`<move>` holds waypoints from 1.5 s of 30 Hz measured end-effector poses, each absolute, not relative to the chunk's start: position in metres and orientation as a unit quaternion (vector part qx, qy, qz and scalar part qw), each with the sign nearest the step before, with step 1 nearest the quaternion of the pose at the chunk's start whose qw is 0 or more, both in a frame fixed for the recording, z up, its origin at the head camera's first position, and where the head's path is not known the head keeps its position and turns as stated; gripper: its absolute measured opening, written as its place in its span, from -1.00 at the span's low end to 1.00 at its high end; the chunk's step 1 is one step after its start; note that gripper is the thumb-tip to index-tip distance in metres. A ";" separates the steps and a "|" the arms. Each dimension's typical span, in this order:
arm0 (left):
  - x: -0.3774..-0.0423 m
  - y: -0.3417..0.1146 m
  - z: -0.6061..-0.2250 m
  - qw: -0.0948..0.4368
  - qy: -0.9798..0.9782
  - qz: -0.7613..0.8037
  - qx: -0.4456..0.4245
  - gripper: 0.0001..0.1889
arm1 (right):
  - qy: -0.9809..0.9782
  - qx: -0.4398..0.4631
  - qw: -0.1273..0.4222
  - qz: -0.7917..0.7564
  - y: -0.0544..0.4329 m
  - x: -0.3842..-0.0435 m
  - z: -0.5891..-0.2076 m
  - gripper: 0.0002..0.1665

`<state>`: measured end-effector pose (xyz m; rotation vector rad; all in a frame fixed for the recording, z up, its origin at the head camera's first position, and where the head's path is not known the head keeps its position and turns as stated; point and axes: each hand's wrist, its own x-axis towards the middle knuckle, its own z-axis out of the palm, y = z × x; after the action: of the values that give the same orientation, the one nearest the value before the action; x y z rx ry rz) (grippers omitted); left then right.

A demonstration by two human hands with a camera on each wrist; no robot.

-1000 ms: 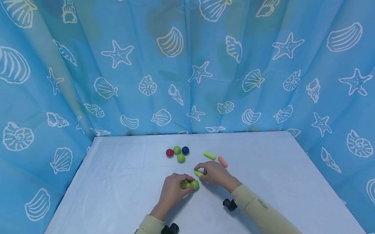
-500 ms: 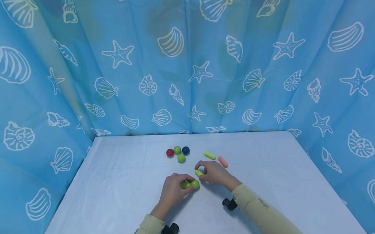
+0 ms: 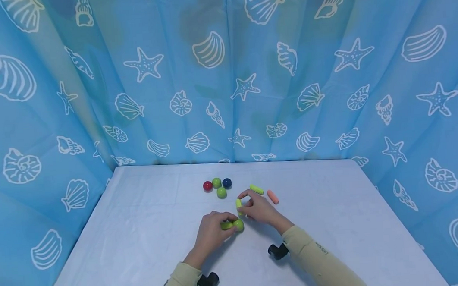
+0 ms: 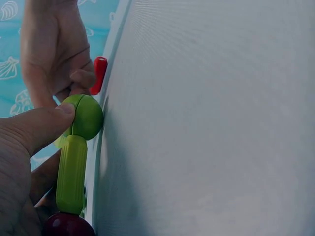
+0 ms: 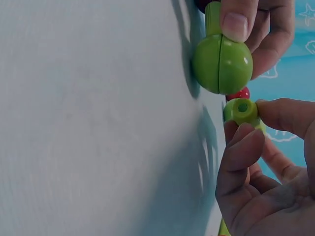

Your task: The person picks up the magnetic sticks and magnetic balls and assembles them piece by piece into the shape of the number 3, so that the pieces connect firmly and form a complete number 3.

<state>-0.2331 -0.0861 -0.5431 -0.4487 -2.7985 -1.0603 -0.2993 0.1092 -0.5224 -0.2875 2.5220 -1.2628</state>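
Note:
My left hand [image 3: 211, 231] grips a toy piece low over the table: a green ball [image 4: 89, 118] joined to a ribbed green rod [image 4: 71, 177]. A dark red ball [image 4: 68, 227] sits at the rod's other end, mostly hidden by the hand in the head view. Just beyond and to the right, my right hand [image 3: 260, 209] pinches a yellow-green rod [image 3: 238, 205] between thumb and fingertips. That rod's end, with a round hole, faces the right wrist camera. A small gap separates it from the green ball in the head view.
Farther back on the white table [image 3: 139, 217] lie a red ball [image 3: 207, 186], a dark blue ball [image 3: 227, 183] and two green balls [image 3: 221, 192]. Right of them are another yellow-green rod [image 3: 256, 189] and an orange rod [image 3: 272, 197]. A blue shell-print curtain [image 3: 230, 95] surrounds the table.
The right hand has shifted slightly away from the body, and its rod has swung from slanted to nearly straight fore-and-aft. The left hand keeps its hold in the same place.

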 end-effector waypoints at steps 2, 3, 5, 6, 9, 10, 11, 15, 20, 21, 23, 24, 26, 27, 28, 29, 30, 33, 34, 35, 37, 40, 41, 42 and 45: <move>-0.233 -0.086 -0.543 0.057 -0.923 -0.351 -0.148 -0.75 | 0.875 -0.091 0.159 -0.448 0.109 -0.299 -0.523 -0.58; -0.233 -0.086 -0.544 0.056 -0.923 -0.351 -0.148 -0.75 | 0.873 -0.089 0.161 -0.451 0.108 -0.298 -0.523 -0.58; -0.234 -0.086 -0.544 0.057 -0.922 -0.352 -0.149 -0.75 | 0.871 -0.084 0.168 -0.454 0.108 -0.298 -0.524 -0.57; -0.234 -0.086 -0.545 0.057 -0.922 -0.352 -0.148 -0.75 | 0.870 -0.083 0.172 -0.455 0.108 -0.297 -0.525 -0.57; -0.235 -0.086 -0.546 0.057 -0.923 -0.351 -0.147 -0.75 | 0.867 -0.086 0.182 -0.456 0.107 -0.296 -0.527 -0.53; -0.235 -0.086 -0.546 0.058 -0.923 -0.350 -0.146 -0.75 | 0.866 -0.086 0.186 -0.457 0.108 -0.296 -0.528 -0.53; -0.235 -0.086 -0.546 0.057 -0.924 -0.349 -0.145 -0.74 | 0.865 -0.086 0.189 -0.457 0.108 -0.296 -0.529 -0.52; -0.234 -0.086 -0.545 0.060 -0.925 -0.347 -0.143 -0.75 | 0.862 -0.087 0.194 -0.461 0.108 -0.295 -0.530 -0.52; -0.233 -0.087 -0.544 0.061 -0.923 -0.351 -0.143 -0.75 | 0.861 -0.094 0.192 -0.462 0.108 -0.294 -0.530 -0.53; -0.233 -0.087 -0.544 0.061 -0.923 -0.351 -0.144 -0.75 | 0.861 -0.095 0.193 -0.462 0.108 -0.294 -0.530 -0.54; -0.233 -0.086 -0.544 0.058 -0.924 -0.350 -0.144 -0.74 | 0.860 -0.098 0.194 -0.463 0.108 -0.294 -0.530 -0.54; -0.233 -0.086 -0.544 0.057 -0.924 -0.350 -0.143 -0.73 | 0.859 -0.099 0.194 -0.463 0.108 -0.294 -0.530 -0.54; -0.233 -0.086 -0.543 0.052 -0.925 -0.349 -0.141 -0.72 | 0.858 -0.102 0.195 -0.464 0.108 -0.294 -0.529 -0.54; -0.233 -0.086 -0.543 0.051 -0.925 -0.350 -0.139 -0.72 | 0.858 -0.103 0.195 -0.464 0.108 -0.294 -0.530 -0.54; -0.233 -0.086 -0.542 0.049 -0.926 -0.349 -0.137 -0.72 | 0.857 -0.104 0.195 -0.466 0.108 -0.294 -0.530 -0.54; -0.233 -0.086 -0.542 0.048 -0.926 -0.348 -0.137 -0.72 | 0.856 -0.105 0.195 -0.467 0.108 -0.294 -0.530 -0.54; -0.233 -0.085 -0.542 0.048 -0.927 -0.348 -0.135 -0.72 | 0.855 -0.106 0.195 -0.468 0.108 -0.294 -0.530 -0.54; -0.232 -0.085 -0.541 0.054 -0.927 -0.344 -0.138 -0.73 | 0.853 -0.107 0.195 -0.473 0.109 -0.294 -0.532 -0.53; -0.232 -0.085 -0.541 0.059 -0.927 -0.343 -0.141 -0.73 | 0.852 -0.108 0.195 -0.475 0.109 -0.294 -0.533 -0.53; -0.232 -0.085 -0.541 0.064 -0.927 -0.341 -0.144 -0.73 | 0.851 -0.108 0.194 -0.476 0.109 -0.295 -0.533 -0.52; -0.231 -0.085 -0.542 0.072 -0.926 -0.339 -0.149 -0.74 | 0.849 -0.111 0.194 -0.479 0.109 -0.295 -0.535 -0.52; -0.232 -0.085 -0.543 0.081 -0.925 -0.339 -0.155 -0.74 | 0.848 -0.114 0.192 -0.481 0.110 -0.295 -0.536 -0.52; -0.232 -0.085 -0.543 0.082 -0.924 -0.340 -0.156 -0.75 | 0.848 -0.114 0.191 -0.482 0.110 -0.295 -0.537 -0.52; -0.232 -0.085 -0.543 0.081 -0.924 -0.341 -0.155 -0.75 | 0.847 -0.115 0.190 -0.482 0.110 -0.295 -0.537 -0.52; -0.232 -0.086 -0.543 0.080 -0.923 -0.343 -0.155 -0.74 | 0.847 -0.115 0.188 -0.483 0.110 -0.295 -0.537 -0.52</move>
<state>-0.2320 -0.0856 -0.5431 -0.4639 -2.7620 -1.0251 -0.2948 0.1104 -0.5370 -0.3245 2.3827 -1.3600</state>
